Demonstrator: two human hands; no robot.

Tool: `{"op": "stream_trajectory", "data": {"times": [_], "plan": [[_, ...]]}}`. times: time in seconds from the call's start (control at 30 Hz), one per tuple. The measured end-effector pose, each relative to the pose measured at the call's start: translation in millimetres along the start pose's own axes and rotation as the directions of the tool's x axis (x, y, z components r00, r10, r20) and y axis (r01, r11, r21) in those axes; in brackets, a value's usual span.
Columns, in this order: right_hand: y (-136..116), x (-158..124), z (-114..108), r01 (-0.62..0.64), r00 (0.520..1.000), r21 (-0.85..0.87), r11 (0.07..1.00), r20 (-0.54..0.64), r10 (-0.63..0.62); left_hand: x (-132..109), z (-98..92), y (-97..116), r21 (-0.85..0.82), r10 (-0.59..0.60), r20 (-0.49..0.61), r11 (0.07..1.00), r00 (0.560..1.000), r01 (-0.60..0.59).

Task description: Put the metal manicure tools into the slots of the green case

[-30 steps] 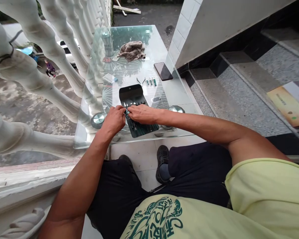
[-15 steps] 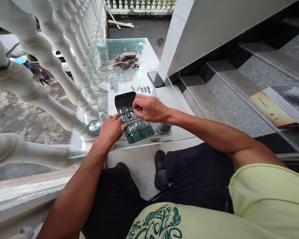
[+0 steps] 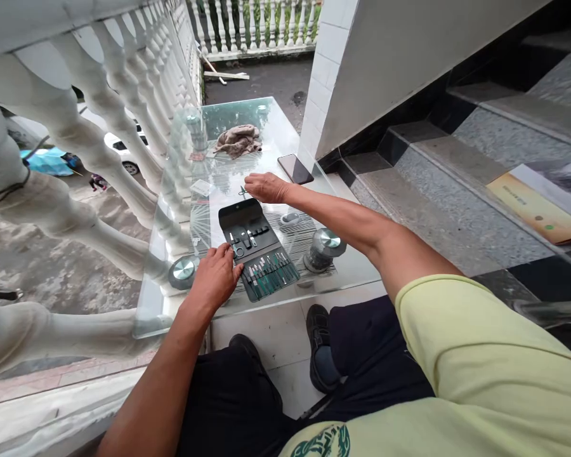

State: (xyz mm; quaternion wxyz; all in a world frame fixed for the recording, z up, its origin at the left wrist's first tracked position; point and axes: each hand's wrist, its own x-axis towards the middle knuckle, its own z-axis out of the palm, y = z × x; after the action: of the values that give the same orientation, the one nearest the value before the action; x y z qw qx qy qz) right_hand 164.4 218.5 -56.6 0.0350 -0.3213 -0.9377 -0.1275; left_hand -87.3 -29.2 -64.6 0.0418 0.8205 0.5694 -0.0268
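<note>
An open black tool case (image 3: 254,244) lies on the glass table (image 3: 352,270), with several small green-handled tools in its lower flap. My left hand (image 3: 214,276) rests on the case's left edge, fingers loosely spread and flat. My right hand (image 3: 265,187) reaches beyond the case's top edge, fingers curled down over small tools on the glass; whether it grips one is hidden. A small green-tipped tool (image 3: 242,190) shows just left of its fingers.
A dark phone (image 3: 295,168) lies at the table's right side and a crumpled brown cloth (image 3: 238,139) at the far end. White balusters (image 3: 99,120) run along the left, stone steps (image 3: 433,158) rise on the right. My dark shoe (image 3: 318,330) shows under the glass.
My right hand left the case and moved away to the far side of it, toward the loose tools. The left hand stayed at the case's left edge. The camera tilted up.
</note>
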Motion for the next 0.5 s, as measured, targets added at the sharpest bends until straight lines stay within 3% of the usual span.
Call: {"op": "stream_trajectory", "data": {"times": [0.2,0.3,0.37,0.43,0.5], "plan": [[10.3,-6.5,10.4,0.031,0.996,0.046,0.998,0.087,-0.035,1.9,-0.9,2.8,-0.061,-0.052,-0.024,0.997,0.998,0.05],[4.4,-23.6,7.4,-0.068,0.991,0.126,0.99,-0.104,0.082,0.9,-2.8,7.1,-0.139,-0.126,-0.05,0.983,0.991,0.118],[-12.7,-42.7,4.7,-0.086,0.947,0.215,0.973,-0.285,0.147,-0.2,-3.6,9.8,-0.171,-0.165,-0.06,0.973,0.984,0.153],[-39.3,-64.1,4.2,0.03,0.925,0.293,0.956,-0.371,0.085,-0.9,-4.0,12.3,-0.177,-0.172,-0.055,0.971,0.984,0.159],[-68.5,-82.0,8.5,0.207,0.924,0.325,0.923,-0.374,-0.076,-1.0,-4.1,15.1,-0.165,-0.152,-0.038,0.976,0.988,0.144]]}}
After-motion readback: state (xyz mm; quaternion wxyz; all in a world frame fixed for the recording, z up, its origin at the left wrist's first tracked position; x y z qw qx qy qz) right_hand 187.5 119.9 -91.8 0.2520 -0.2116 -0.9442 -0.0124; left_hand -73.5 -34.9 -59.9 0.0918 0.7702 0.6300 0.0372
